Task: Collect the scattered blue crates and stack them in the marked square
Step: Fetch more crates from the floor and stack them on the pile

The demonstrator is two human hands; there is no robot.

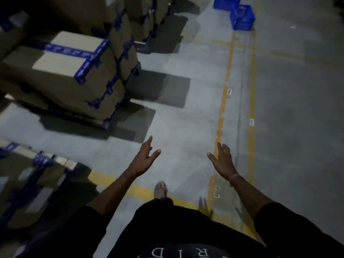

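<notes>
Stacked cardboard boxes (61, 71) bound with blue tape fill the left side, standing on the grey floor (186, 108). Near the middle, the left hand (144, 159) reaches forward, fingers spread and holding nothing. One foot (161, 189) shows below it, beside a yellow floor line (222, 112). The right hand (222, 161) is likewise extended, its fingers straight and empty, a thin band at the wrist. Far right, two blue crates (242, 17) sit touching on the floor, well apart from both hands.

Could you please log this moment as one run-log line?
left hand: open, empty | right hand: open, empty | blue crates: two ahead, on floor | phase: approaching
</notes>
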